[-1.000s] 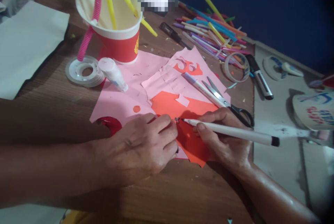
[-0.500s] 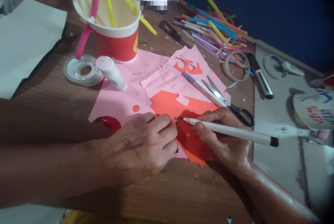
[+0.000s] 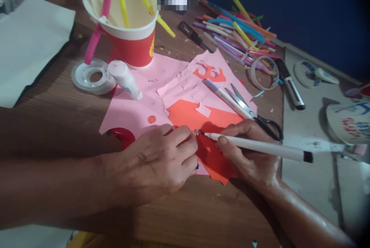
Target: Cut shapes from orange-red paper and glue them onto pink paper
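My right hand (image 3: 250, 153) grips a white felt-tip pen (image 3: 266, 146), its black tip on the orange paper (image 3: 212, 151). Small black curled marks (image 3: 197, 132) stand on that paper just left of the tip. My left hand (image 3: 162, 159) lies closed over the paper's left side, knuckles up and fingertips hidden. Something small and black peeks out beneath its fingers. Under the orange sheet spreads pink paper (image 3: 127, 103), with a small orange dot (image 3: 152, 119) above my left hand. Scissors (image 3: 245, 107) with black handles lie partly open beyond my right hand, alongside another pen (image 3: 219, 92).
A red and white paper cup (image 3: 130, 49) with straws attached stands at the back left. Near it are a tape roll (image 3: 89, 76) and a glue stick (image 3: 125, 79). Many coloured straws (image 3: 239, 34), a clear tape ring (image 3: 253, 78) and a black marker (image 3: 290, 84) lie back right.
The black marks reach slightly farther right along the orange paper, and the pen tip has shifted a little right with them. My left hand keeps its place.
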A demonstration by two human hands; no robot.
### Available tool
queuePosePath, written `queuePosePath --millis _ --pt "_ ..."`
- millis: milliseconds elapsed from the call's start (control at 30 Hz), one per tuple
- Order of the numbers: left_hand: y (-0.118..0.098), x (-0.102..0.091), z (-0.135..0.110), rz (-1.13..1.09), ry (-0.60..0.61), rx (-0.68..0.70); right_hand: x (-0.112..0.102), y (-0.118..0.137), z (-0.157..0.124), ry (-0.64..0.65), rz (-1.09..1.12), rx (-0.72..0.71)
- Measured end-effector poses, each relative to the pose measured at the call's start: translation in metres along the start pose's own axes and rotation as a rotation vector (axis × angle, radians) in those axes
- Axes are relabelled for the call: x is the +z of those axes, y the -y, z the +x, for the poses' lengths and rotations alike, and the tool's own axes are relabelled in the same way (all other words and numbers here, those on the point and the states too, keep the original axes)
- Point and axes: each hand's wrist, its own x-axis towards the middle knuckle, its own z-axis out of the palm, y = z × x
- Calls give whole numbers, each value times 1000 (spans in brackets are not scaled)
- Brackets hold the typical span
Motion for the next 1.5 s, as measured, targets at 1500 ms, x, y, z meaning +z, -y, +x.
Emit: queuePosePath --millis 1500 --pt "-3 -1 -2 14 42 -46 10 -12 11 -253 692 264"
